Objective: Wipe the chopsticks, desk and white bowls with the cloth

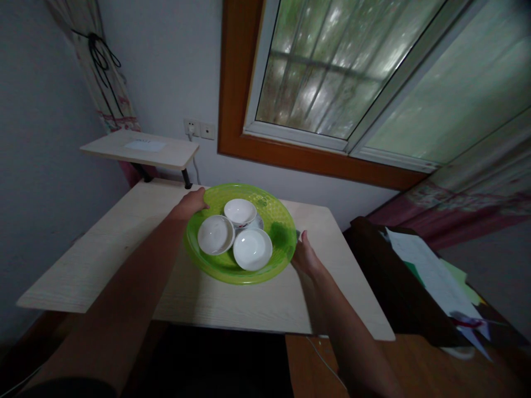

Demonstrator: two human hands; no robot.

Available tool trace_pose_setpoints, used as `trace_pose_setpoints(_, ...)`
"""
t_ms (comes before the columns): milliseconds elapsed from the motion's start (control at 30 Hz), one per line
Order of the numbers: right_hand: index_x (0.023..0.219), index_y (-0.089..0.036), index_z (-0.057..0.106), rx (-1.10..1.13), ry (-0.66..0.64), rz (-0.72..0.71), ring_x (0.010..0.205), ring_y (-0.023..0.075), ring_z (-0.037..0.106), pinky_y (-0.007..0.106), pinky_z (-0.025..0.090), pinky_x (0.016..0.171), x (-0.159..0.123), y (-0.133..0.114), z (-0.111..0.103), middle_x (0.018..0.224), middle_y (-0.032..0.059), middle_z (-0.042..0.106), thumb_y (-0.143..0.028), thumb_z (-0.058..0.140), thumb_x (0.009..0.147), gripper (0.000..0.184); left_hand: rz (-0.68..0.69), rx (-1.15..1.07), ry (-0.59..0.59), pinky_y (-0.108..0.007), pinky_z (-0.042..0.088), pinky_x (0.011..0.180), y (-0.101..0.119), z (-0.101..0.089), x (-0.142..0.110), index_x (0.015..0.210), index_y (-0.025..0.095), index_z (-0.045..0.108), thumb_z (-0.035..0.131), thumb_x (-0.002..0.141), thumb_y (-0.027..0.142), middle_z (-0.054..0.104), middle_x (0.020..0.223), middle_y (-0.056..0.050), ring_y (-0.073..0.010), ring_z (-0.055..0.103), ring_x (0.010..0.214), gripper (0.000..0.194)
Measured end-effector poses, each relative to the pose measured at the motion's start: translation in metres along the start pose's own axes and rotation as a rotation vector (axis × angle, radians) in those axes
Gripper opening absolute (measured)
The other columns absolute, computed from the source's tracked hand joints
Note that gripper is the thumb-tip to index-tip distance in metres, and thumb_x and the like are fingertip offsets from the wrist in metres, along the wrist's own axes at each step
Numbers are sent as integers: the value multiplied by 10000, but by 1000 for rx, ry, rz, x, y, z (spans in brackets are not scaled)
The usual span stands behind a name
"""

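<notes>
A round, bright green plastic basin (pixel 279 232) is held over the light wooden desk between my two hands. My left hand (pixel 193 202) grips its far left rim, with the thumb over the edge. At the right side, my right hand (pixel 305 255) is closed on the rim, its fingers partly hidden beneath. Inside the basin rest several white bowls: one at the back (pixel 240 211), one on the left (pixel 216 235) and one in front (pixel 253 250). Another pale dish (pixel 258 222) shows partly between and under them.
The wooden desk (pixel 332 287) carries a small raised shelf (pixel 166 156) with a paper label at back left. A wall socket (pixel 191 127) with a plugged-in cord is behind it. Right of the desk, a dark cabinet (pixel 385 282) holds papers (pixel 431 271). A wood-framed window is ahead.
</notes>
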State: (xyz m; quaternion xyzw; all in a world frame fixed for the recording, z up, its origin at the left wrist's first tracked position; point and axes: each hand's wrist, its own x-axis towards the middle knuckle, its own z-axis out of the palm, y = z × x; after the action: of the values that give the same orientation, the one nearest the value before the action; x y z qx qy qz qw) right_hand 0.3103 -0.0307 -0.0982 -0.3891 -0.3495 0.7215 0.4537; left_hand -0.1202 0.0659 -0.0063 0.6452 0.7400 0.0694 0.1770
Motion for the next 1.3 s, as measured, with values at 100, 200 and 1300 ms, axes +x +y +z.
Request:
trace_pose_setpoints(100,1328,-291,782,2,-36,21,1523,393,645,630,440,1342,7,-8,2,1336,124,846,-922,485,1033,757,-1,-1,-6,-345,576,967,1,0,0,1453,223,644,846,925,289,782,1432,-192,-336,773,1263,569)
trace_pose_setpoints(200,1321,-312,782,7,-40,30,1505,387,663,623,443,1344,18,-18,3,1321,108,852,-936,479,1021,756,-13,-1,-11,-335,579,940,1,0,1,1463,214,631,850,925,298,779,1438,-199,-341,778,1259,587)
trace_pose_setpoints(1300,1240,-278,840,207,84,-150,1538,403,629,669,477,1312,-6,-6,13,1372,121,833,-879,470,1062,728,-33,5,-2,-340,564,945,0,2,0,1466,222,629,855,936,302,782,1429,-186,-349,764,1283,581)
